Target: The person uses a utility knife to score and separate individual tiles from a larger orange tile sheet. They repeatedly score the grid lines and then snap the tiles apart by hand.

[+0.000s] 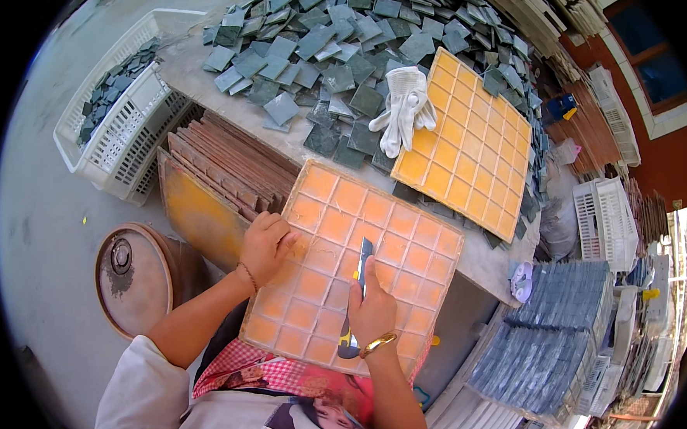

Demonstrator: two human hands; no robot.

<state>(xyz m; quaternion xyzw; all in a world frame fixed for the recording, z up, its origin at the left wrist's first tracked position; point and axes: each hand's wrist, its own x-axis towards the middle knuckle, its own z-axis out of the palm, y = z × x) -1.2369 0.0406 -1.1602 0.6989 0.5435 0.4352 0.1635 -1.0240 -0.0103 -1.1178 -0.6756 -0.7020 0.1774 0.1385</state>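
Orange grid tray [334,237] (left hand [264,245] steadying); right hand [371,309] gripping knife [358,281]

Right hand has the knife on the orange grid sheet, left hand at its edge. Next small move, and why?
Probably draw the utility knife toward the body along the groove it sits in. The right hand grips it with the blade end lying in a line between squares of the orange grid sheet, and the left hand presses the sheet's left edge.
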